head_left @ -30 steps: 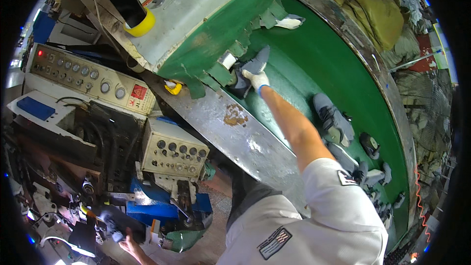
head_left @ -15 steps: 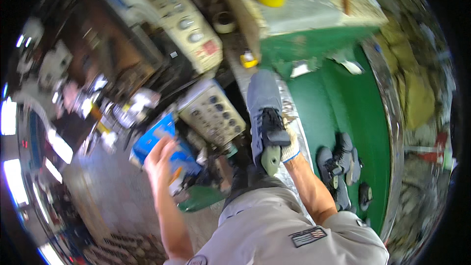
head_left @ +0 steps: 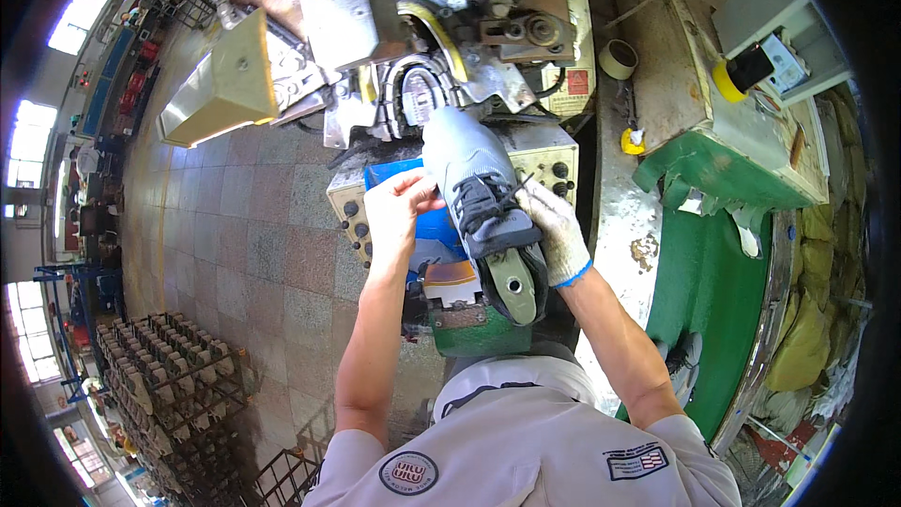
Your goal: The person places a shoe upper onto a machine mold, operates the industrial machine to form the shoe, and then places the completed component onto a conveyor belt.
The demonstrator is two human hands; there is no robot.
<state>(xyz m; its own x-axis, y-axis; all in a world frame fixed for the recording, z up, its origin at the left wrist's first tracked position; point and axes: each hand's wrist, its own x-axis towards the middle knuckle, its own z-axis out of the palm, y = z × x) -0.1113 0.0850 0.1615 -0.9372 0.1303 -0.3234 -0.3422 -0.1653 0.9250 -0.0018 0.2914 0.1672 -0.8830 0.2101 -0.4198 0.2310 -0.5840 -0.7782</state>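
While the gloved right hand (head_left: pixel 556 230) clamps the shoe (head_left: pixel 476 169) in front of the machine (head_left: pixel 422 61), the left hand (head_left: pixel 399 211) has fingertips nearly together beside the shoe | left grip: cannot tell | probably light, soft outside, stiff around green block (head_left: pixel 507 272) | better hold sides

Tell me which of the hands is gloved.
The right hand wears a whitish glove, blue-edged at the wrist; the left hand, across the grey shoe from it, is bare.
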